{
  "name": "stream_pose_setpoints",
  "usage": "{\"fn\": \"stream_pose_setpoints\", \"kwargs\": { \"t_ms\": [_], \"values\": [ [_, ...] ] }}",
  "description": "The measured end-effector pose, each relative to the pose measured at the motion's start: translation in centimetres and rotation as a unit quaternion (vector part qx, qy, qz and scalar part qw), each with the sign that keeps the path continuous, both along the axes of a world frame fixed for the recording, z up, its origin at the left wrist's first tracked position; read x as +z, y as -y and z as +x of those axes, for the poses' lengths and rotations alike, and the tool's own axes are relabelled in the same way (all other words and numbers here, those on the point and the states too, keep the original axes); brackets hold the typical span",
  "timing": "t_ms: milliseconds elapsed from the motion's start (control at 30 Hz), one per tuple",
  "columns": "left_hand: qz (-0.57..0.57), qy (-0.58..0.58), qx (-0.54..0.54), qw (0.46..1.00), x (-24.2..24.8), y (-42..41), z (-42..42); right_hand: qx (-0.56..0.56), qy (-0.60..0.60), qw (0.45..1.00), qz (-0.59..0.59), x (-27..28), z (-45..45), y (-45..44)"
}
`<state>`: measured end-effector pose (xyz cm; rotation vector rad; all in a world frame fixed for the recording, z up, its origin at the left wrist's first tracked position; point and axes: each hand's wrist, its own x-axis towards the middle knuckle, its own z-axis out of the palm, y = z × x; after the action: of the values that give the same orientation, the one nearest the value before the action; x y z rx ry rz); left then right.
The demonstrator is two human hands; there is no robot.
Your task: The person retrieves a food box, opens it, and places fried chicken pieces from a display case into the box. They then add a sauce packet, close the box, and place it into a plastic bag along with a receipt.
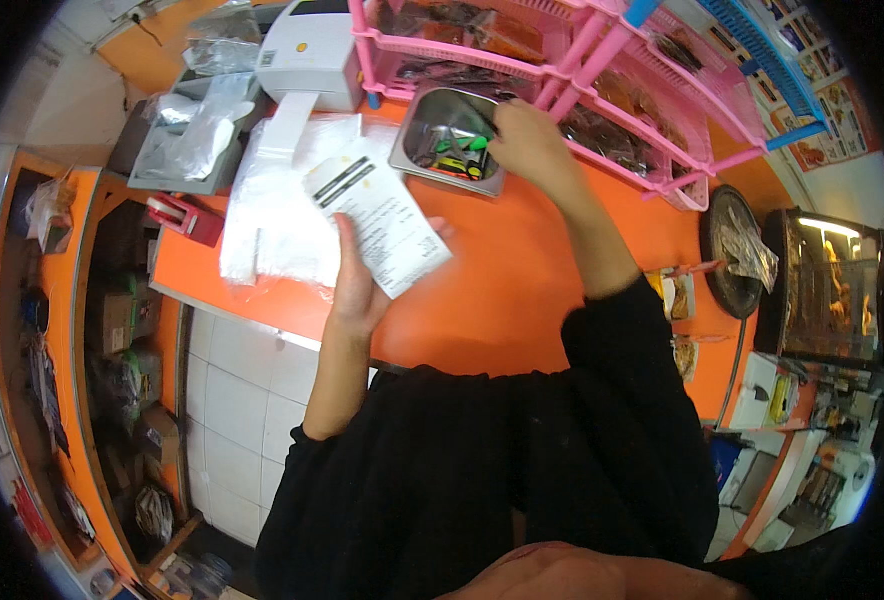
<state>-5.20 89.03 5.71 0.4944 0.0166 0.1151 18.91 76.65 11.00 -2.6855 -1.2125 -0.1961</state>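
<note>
My left hand [358,289] holds a printed paper receipt [393,236] above the orange counter [479,300], with the thumb on its face and fingers behind. The slip bears dark bands and lines of print. My right hand [528,142] is at the right rim of a rectangular stainless steel pan [453,180], its fingers curled; whether they grip something is hidden. Inside the pan lie a green-handled tool [473,143], yellow and black items [451,163] and other small things. A dark long shape beside the fingertips is too unclear to name.
A white label printer [310,56] with a paper strip stands behind stacked clear plastic bags [292,240]. Left are a grey bin [186,150] and a red tape dispenser [186,220]. Pink plastic racks [457,49] line the back. A round black lid or tray [719,277] and lit display case [824,292] stand right.
</note>
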Motion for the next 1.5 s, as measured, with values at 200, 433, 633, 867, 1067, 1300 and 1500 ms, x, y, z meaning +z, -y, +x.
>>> {"fn": "stream_pose_setpoints", "kwargs": {
  "t_ms": [200,433,633,867,1067,1300,1500],
  "values": [
    [0.002,0.023,-0.052,0.998,4.0,4.5,1.5,0.192,-0.473,0.674,0.534,4.6,-14.6,7.3],
    [0.094,0.003,-0.092,0.991,7.6,9.8,1.9,0.106,-0.38,0.767,0.507,2.0,-18.3,10.8],
    [0.047,0.005,-0.172,0.984,6.4,12.1,2.1,0.043,-0.315,0.813,0.487,2.4,-19.9,13.5],
    [0.073,-0.007,-0.189,0.979,6.4,13.8,2.2,0.0,-0.279,0.808,0.518,1.8,-20.8,15.3],
    [0.072,-0.018,-0.183,0.98,5.8,13.8,2.0,-0.029,-0.268,0.828,0.492,1.9,-21.5,15.4],
    [0.112,-0.05,-0.092,0.988,4.6,12.3,1.9,0.029,-0.292,0.855,0.427,0.2,-20.9,15.8],
    [0.048,-0.097,0.089,0.99,0.7,4.2,-0.1,-0.111,-0.24,0.881,0.392,-7.1,-16.6,19.8]
  ]
}}
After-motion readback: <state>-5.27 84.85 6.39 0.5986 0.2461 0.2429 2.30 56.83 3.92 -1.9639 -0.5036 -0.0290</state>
